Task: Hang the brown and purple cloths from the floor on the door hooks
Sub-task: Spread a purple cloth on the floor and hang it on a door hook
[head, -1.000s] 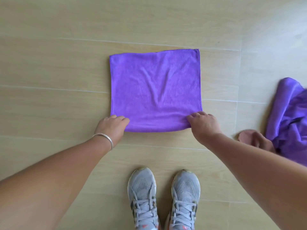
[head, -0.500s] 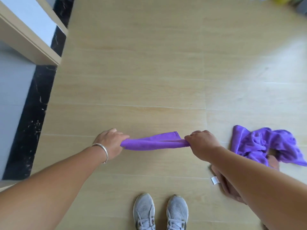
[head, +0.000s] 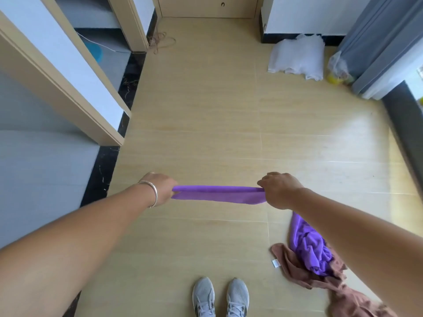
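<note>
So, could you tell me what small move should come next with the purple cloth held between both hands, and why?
Probably carry the folded purple cloth forward toward the door at the far end. The left hand and right hand each grip an end, it is clear of the floor, and no hook is visible yet. A crumpled purple cloth and brown cloth remain on the floor.

A: Which stretch lies open?

B: The bare floor (head: 206,124) ahead of the stretched purple cloth (head: 217,196), running to the closed door (head: 208,6) at the far end.

A: And the obstructions?

B: On the left, the door frame (head: 68,92) juts toward the passage. Far right, a white bag (head: 297,57) and grey curtain (head: 384,44). Near right, a crumpled purple cloth (head: 309,248) lies on a brown cloth (head: 297,271). A thin tangle, possibly cord (head: 161,41), sits by the far doorway.
</note>
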{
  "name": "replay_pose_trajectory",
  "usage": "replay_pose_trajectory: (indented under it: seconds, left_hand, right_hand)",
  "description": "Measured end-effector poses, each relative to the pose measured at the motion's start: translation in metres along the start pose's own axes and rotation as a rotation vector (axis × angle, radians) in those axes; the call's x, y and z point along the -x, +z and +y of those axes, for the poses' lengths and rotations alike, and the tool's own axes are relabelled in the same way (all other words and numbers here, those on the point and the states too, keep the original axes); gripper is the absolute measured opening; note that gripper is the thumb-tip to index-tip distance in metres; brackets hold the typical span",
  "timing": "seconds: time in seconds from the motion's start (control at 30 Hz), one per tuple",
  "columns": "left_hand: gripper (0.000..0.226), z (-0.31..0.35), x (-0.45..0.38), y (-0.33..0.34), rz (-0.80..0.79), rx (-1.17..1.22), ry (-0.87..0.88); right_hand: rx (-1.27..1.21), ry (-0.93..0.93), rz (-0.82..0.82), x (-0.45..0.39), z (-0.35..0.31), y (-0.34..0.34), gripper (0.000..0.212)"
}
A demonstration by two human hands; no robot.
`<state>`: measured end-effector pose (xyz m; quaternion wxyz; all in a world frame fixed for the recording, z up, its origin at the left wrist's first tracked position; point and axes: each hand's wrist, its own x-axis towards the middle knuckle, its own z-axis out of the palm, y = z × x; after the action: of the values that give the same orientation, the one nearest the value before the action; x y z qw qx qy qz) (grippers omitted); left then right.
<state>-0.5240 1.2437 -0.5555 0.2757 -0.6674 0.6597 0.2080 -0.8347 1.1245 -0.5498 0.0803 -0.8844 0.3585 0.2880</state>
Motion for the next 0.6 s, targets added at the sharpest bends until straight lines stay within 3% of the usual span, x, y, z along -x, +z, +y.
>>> replay_pose_trajectory:
  seconds: [0.27, 0.6]
  left_hand:
    - [0.024, -0.026, 0.093, -0.143, 0.196, -0.023, -0.090]
    - [0.039, -0.059, 0.179, -0.266, 0.354, 0.017, -0.113]
  right_hand:
    - [-0.006, 0.079, 0.179, 0.069, 0.029, -0.141, 0.040]
    - [-0.019, 0.126, 0.386, 0.137, 0.043, -0.291, 0.042]
